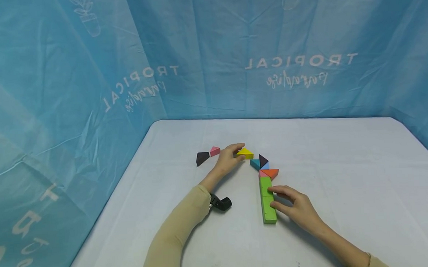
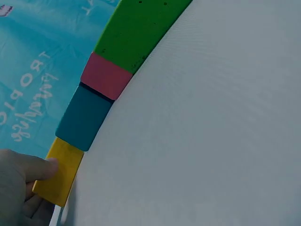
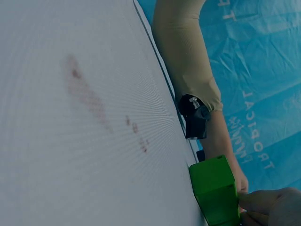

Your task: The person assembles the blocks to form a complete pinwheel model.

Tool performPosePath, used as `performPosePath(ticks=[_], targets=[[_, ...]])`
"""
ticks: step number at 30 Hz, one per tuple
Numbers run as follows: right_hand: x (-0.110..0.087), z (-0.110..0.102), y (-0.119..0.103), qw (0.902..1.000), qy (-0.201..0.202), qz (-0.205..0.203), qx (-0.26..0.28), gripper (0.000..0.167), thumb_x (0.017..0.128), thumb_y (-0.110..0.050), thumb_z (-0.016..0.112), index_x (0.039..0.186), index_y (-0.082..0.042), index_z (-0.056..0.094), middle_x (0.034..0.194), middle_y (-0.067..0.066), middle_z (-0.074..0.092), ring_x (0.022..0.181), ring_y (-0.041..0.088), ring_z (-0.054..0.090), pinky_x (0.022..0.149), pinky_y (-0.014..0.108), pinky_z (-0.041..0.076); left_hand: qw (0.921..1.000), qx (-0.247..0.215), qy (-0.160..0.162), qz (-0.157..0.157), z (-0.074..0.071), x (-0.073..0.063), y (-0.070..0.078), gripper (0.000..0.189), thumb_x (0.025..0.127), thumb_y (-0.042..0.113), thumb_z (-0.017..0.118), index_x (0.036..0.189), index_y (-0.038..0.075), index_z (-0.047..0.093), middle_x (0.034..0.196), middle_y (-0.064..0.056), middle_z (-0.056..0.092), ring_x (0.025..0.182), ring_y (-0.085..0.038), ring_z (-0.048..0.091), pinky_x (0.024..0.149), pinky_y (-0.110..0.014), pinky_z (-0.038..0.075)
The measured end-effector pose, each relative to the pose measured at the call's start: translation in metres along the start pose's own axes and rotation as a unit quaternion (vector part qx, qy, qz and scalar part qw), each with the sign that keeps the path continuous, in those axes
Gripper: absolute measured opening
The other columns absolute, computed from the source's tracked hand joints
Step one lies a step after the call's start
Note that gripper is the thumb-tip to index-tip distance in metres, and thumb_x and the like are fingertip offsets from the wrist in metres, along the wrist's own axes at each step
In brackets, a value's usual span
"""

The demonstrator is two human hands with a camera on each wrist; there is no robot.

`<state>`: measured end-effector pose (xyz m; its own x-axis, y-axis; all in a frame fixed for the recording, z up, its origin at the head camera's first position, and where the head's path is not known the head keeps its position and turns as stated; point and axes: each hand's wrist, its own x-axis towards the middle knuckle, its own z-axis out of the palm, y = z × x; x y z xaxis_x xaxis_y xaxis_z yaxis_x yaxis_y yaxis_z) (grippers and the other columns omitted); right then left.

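Observation:
A yellow triangular block (image 1: 245, 153) lies at the far end of a row of coloured blocks, and my left hand (image 1: 227, 160) pinches it between thumb and fingers. In the left wrist view the yellow block (image 2: 59, 172) touches a teal block (image 2: 84, 117). Beside the teal piece are a black triangle (image 1: 263, 161), a light blue piece (image 1: 266, 166), an orange triangle (image 1: 271, 173) and a pink piece (image 1: 263, 174). Green blocks (image 1: 268, 210) form the near end. My right hand (image 1: 296, 205) touches their right side with its fingertips, not wrapped round them.
Left of my left hand lie a black block (image 1: 202, 158) and a pink block (image 1: 215, 151). A black wrist device (image 1: 221, 203) sticks out from the left sleeve. The white table (image 1: 342, 156) meets a blue printed curtain (image 1: 225, 50) at the back and left.

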<state>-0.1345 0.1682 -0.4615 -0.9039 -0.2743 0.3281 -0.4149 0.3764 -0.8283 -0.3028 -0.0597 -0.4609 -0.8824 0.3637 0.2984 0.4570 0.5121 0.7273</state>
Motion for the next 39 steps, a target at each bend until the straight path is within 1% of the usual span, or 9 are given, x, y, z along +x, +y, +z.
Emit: performPosePath(ticks=[4, 8, 11, 14, 18, 23, 26, 33, 39], targets=[[0.001, 0.0, -0.013, 1.0, 0.001, -0.004, 0.002, 0.039, 0.08, 0.001, 0.073, 0.117, 0.001, 0.062, 0.116, 0.012, 0.063, 0.108, 0.03, 0.059, 0.091, 0.042, 0.046, 1.0, -0.001, -0.003, -0.006, 0.004, 0.001, -0.004, 0.041, 0.087, 0.006, 0.068, 0.126, 0.002, 0.058, 0.125, -0.011, 0.058, 0.111, -0.021, 0.055, 0.098, -0.024, 0.041], [0.001, 0.0, -0.022, 0.9999, 0.002, -0.011, 0.004, 0.039, 0.078, 0.006, 0.072, 0.116, 0.005, 0.061, 0.114, 0.015, 0.063, 0.106, 0.034, 0.058, 0.089, 0.045, 0.046, 0.9998, -0.008, 0.016, -0.012, 0.003, 0.001, -0.005, 0.038, 0.087, 0.005, 0.068, 0.124, 0.002, 0.059, 0.121, -0.011, 0.06, 0.107, -0.02, 0.056, 0.096, -0.023, 0.043], [0.001, 0.0, -0.015, 0.9999, 0.003, -0.011, 0.001, 0.039, 0.079, 0.001, 0.073, 0.117, 0.001, 0.062, 0.115, 0.011, 0.063, 0.107, 0.03, 0.059, 0.09, 0.041, 0.047, 0.9991, -0.012, 0.037, -0.018, -0.002, -0.001, -0.001, 0.037, 0.087, 0.005, 0.067, 0.123, 0.002, 0.06, 0.119, -0.01, 0.061, 0.106, -0.019, 0.057, 0.094, -0.024, 0.044], [0.001, 0.0, -0.004, 0.9999, 0.004, -0.012, -0.001, 0.039, 0.081, -0.005, 0.074, 0.118, -0.004, 0.063, 0.116, 0.006, 0.063, 0.108, 0.026, 0.059, 0.091, 0.035, 0.047, 0.9987, -0.017, 0.044, -0.021, -0.008, -0.004, 0.004, 0.036, 0.087, 0.006, 0.067, 0.122, 0.001, 0.06, 0.119, -0.01, 0.062, 0.106, -0.019, 0.057, 0.094, -0.023, 0.045], [0.001, -0.001, 0.004, 1.0, 0.003, -0.009, 0.001, 0.039, 0.082, -0.012, 0.074, 0.119, -0.008, 0.063, 0.116, 0.001, 0.063, 0.109, 0.021, 0.059, 0.092, 0.029, 0.046, 0.9991, -0.027, 0.028, -0.017, -0.011, -0.012, 0.011, 0.037, 0.086, 0.005, 0.069, 0.121, 0.0, 0.061, 0.119, -0.012, 0.062, 0.106, -0.02, 0.058, 0.092, -0.022, 0.046], [0.0, -0.001, 0.004, 0.9999, -0.002, 0.006, 0.012, 0.039, 0.081, -0.012, 0.075, 0.118, -0.009, 0.063, 0.117, -0.002, 0.063, 0.11, 0.016, 0.058, 0.093, 0.022, 0.045, 0.9996, -0.026, 0.004, -0.009, -0.007, -0.024, 0.015, 0.038, 0.084, 0.007, 0.071, 0.12, 0.0, 0.061, 0.119, -0.012, 0.062, 0.105, -0.02, 0.059, 0.089, -0.02, 0.047], [0.0, -0.002, 0.003, 0.9999, -0.003, 0.004, 0.009, 0.039, 0.082, -0.013, 0.074, 0.119, -0.009, 0.063, 0.117, -0.001, 0.063, 0.11, 0.017, 0.058, 0.093, 0.024, 0.046, 0.9998, -0.018, -0.005, 0.003, -0.003, -0.029, 0.016, 0.038, 0.084, 0.007, 0.071, 0.12, -0.001, 0.061, 0.117, -0.011, 0.063, 0.103, -0.02, 0.059, 0.088, -0.02, 0.048], [-0.001, -0.001, 0.003, 1.0, -0.001, -0.005, 0.002, 0.038, 0.083, -0.014, 0.073, 0.119, -0.009, 0.063, 0.117, 0.001, 0.063, 0.11, 0.02, 0.058, 0.093, 0.031, 0.046, 0.9995, -0.005, -0.031, -0.003, 0.007, -0.035, 0.018, 0.038, 0.086, 0.008, 0.07, 0.122, 0.0, 0.06, 0.118, -0.011, 0.062, 0.102, -0.019, 0.058, 0.088, -0.021, 0.047], [-0.001, 0.0, 0.004, 0.9999, -0.002, 0.003, 0.012, 0.039, 0.082, -0.013, 0.074, 0.119, -0.009, 0.063, 0.117, -0.001, 0.063, 0.11, 0.017, 0.058, 0.093, 0.026, 0.045, 0.9994, 0.007, -0.034, 0.008, 0.012, -0.035, 0.022, 0.041, 0.085, 0.008, 0.07, 0.124, -0.001, 0.059, 0.121, -0.012, 0.061, 0.107, -0.021, 0.058, 0.091, -0.023, 0.046]])
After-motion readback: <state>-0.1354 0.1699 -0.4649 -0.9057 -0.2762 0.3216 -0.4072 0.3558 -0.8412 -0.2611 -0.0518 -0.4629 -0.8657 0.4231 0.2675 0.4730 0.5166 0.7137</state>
